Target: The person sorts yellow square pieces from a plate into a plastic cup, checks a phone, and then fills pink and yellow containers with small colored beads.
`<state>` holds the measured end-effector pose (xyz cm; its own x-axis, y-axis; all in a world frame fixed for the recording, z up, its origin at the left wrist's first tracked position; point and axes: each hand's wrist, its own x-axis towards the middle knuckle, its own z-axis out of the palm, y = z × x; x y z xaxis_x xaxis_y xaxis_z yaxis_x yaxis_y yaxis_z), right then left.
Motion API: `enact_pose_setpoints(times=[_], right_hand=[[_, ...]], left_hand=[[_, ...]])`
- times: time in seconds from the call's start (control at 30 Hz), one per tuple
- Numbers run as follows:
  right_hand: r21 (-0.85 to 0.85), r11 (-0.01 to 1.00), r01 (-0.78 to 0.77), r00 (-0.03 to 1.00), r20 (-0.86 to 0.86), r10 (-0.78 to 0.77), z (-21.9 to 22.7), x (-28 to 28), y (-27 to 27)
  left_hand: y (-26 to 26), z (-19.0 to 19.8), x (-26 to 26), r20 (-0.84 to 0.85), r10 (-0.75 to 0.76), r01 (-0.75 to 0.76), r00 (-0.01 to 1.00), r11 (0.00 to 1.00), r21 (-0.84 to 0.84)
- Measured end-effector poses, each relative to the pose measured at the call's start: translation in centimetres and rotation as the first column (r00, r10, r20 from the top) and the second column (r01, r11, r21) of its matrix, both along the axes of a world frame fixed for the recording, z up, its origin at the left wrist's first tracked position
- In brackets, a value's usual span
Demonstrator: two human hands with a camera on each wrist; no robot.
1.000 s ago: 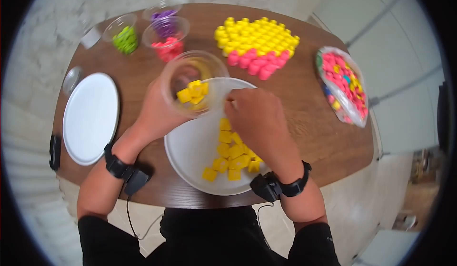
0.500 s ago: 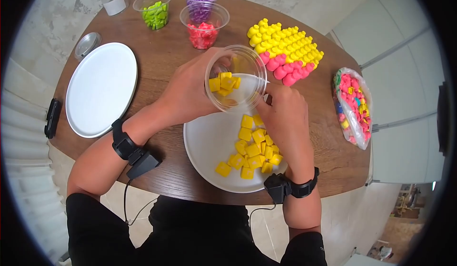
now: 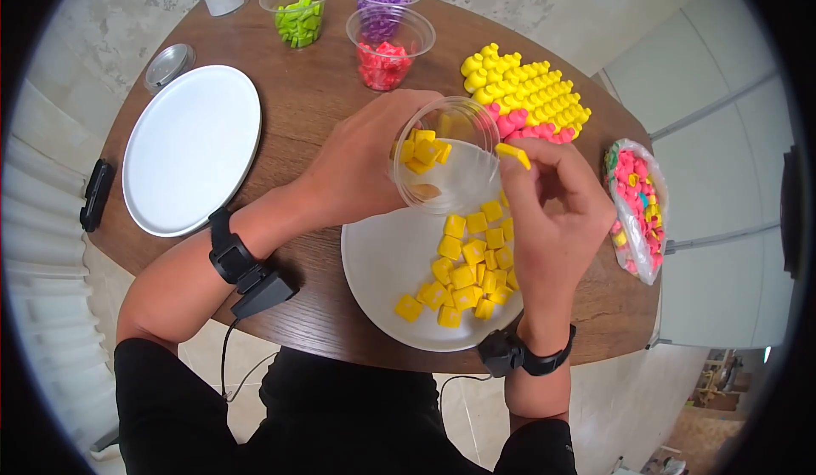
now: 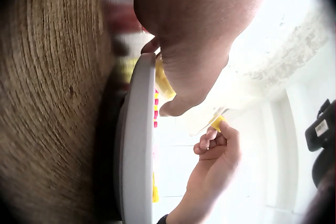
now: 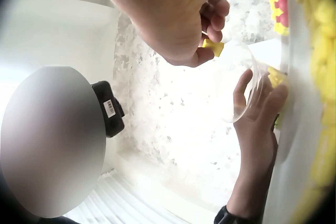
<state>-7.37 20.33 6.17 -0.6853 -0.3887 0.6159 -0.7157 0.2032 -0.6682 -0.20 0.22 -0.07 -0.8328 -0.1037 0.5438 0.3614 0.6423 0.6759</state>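
My left hand (image 3: pixel 365 165) grips a clear plastic cup (image 3: pixel 442 190), tilted so its mouth faces right, with several yellow square tiles (image 3: pixel 421 152) inside. Thumb and fingers of my right hand (image 3: pixel 557 212) pinch one yellow tile (image 3: pixel 512 154) just right of the cup's rim. The same pinched tile (image 5: pixel 214 48) shows between the fingertips in the right wrist view. Beneath both hands sits a white round plate (image 3: pixel 374 262) with a scattered pile of yellow tiles (image 3: pixel 466 275) on its right side.
A second white plate (image 3: pixel 191 152) lies at left, near a clear lid (image 3: pixel 168 65). Cups of green (image 3: pixel 297 23), purple (image 3: pixel 381 18) and red pieces (image 3: pixel 384 63) stand at the back. Yellow and pink bottle-shaped pieces (image 3: pixel 531 93) stand beyond the plate; a plastic bag (image 3: pixel 633 212) of colourful pieces is at right.
My right hand has drawn away from the cup's mouth to the right, with a tile now visible in its pinch. The left hand still holds the tilted cup. The head view has shifted.
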Motion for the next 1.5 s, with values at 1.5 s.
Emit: enact_pose_setpoints(times=[1.5], right_hand=[[0.773,0.614,-0.161,0.985,0.164,0.052,3.3,2.2,1.8]], left_hand=[[-0.3,-0.3,-0.4,-0.075,-0.004,0.008,0.997,0.999,0.048]])
